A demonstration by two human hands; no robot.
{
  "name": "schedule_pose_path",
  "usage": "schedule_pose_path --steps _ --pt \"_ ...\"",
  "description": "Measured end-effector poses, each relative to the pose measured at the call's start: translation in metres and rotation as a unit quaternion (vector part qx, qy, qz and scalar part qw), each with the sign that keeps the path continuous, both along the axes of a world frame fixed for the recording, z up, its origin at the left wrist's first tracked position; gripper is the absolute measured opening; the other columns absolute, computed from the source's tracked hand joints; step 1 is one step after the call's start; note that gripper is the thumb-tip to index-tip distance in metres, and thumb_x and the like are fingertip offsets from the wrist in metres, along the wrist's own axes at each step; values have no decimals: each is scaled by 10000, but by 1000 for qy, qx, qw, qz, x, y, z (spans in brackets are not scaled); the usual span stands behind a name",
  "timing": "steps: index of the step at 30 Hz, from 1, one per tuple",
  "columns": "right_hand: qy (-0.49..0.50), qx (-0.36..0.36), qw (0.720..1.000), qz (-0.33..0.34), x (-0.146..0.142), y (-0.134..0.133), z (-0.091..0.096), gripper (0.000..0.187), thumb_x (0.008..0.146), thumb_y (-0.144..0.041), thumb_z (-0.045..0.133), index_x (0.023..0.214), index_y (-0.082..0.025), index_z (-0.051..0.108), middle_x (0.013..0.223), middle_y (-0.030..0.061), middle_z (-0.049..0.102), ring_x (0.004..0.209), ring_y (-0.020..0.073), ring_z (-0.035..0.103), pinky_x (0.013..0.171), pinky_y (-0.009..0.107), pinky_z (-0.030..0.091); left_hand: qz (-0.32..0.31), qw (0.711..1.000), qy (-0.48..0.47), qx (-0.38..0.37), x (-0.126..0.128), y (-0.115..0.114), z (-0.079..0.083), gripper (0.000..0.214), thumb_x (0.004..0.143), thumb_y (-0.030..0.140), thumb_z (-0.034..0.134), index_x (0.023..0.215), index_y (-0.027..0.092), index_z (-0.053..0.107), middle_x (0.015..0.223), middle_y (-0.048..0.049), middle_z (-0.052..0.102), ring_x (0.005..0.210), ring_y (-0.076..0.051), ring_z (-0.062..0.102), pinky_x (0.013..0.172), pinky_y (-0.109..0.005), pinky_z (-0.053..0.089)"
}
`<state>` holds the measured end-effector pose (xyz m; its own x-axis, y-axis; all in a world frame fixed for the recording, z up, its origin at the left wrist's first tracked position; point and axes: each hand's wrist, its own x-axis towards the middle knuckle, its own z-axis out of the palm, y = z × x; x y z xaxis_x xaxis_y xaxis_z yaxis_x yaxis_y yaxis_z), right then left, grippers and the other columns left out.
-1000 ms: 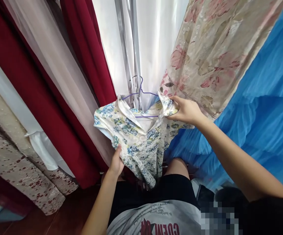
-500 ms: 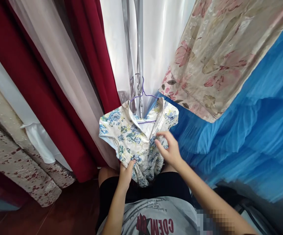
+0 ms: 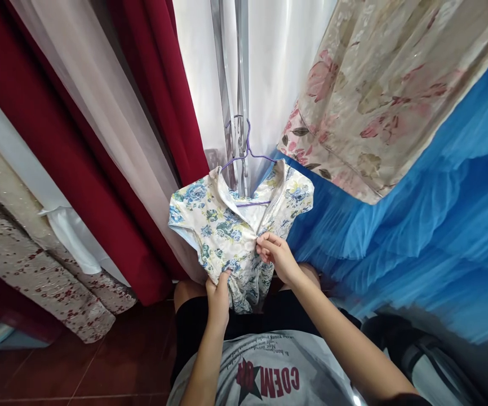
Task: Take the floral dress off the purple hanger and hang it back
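A white garment with blue flowers and short cap sleeves [image 3: 227,231] hangs on a thin purple hanger [image 3: 248,153] in front of me. My left hand [image 3: 219,290] grips its lower left side, thumb on top of the cloth. At the bottom of the V-shaped neckline, my right hand [image 3: 274,252] pinches the front edge between thumb and fingers. A small fastener there, if any, is hidden by the fingertips. The lower part of the garment is bunched and hangs towards my lap.
Long dark red cloths [image 3: 112,225] and pale ones hang on the left. Behind the hanger are white cloth [image 3: 269,67] and grey straps [image 3: 239,73]. To the right hang a beige floral cloth [image 3: 354,124] and ruffled blue fabric [image 3: 396,237]. Below is a reddish tiled floor [image 3: 121,361].
My right hand has moved left and down onto the neckline's base, and its spread fingers have closed on the edge. My left hand keeps its hold.
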<state>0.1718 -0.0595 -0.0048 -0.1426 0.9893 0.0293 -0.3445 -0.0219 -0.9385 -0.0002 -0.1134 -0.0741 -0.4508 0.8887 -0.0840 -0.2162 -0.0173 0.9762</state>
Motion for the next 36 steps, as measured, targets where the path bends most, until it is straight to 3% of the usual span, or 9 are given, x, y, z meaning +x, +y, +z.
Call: schedule_pose_path --steps 4,8,13,19,22,28,30,32,36 --pt "44 -57 996 44 6 -4 9 256 697 -365 809 702 -195 618 624 -7 645 422 81 421 426 238 210 20 996 68 62 0 -5 -1 520 840 361 683 1344 271 591 1346 -74 674 1294 -305 618 1125 -401 472" --pt "20 -44 998 39 4 -9 21 211 673 -320 795 629 -186 638 544 2 642 384 73 370 417 240 172 151 944 231 181 -2 -9 12 551 872 325 702 1373 298 474 1492 -109 484 1399 -274 494 1184 -392 397" --pt "-14 -5 999 39 0 -20 32 219 693 -313 793 589 -182 652 481 -8 615 361 64 346 414 237 179 -57 909 329 250 23 15 38 226 903 320 686 1121 286 636 1107 -83 666 1098 -263 647 1013 -360 488" --pt "6 16 1000 24 7 -12 46 228 690 -298 803 590 -155 656 460 -11 584 356 48 303 403 244 154 -55 846 420 325 46 45 47 253 993 239 523 742 209 521 770 -26 564 736 -167 582 711 -274 463" --pt "47 29 998 -11 12 17 75 166 663 -256 786 630 -131 682 475 -26 546 381 38 277 400 239 133 -112 781 540 294 44 40 53 209 981 157 486 805 206 587 838 -41 623 735 -165 618 666 -266 453" --pt "56 26 996 -63 6 85 158 104 693 -122 652 598 -118 609 474 -37 480 389 26 221 385 230 95 -284 554 760 185 35 33 82 338 805 14 567 1073 198 661 1157 -82 706 892 -236 714 677 -303 514" --pt "40 34 997 -63 -2 92 171 110 723 -127 635 618 -120 604 481 -33 497 382 29 233 387 226 98 -320 518 777 161 28 37 90 317 813 31 587 1081 183 660 1166 -101 706 896 -251 719 689 -314 530" --pt "13 62 996 -67 -8 91 172 107 738 -146 641 640 -135 600 479 -28 521 376 40 268 390 222 124 -325 544 752 180 17 46 100 168 912 139 584 1051 187 665 1107 -97 717 883 -249 716 713 -327 538" --pt "-16 133 988 -81 -11 74 152 148 726 -198 674 633 -179 561 462 -29 538 389 68 351 413 219 201 -205 709 609 290 -6 78 143 191 1015 306 542 1132 204 654 941 -50 712 823 -200 684 752 -317 519"
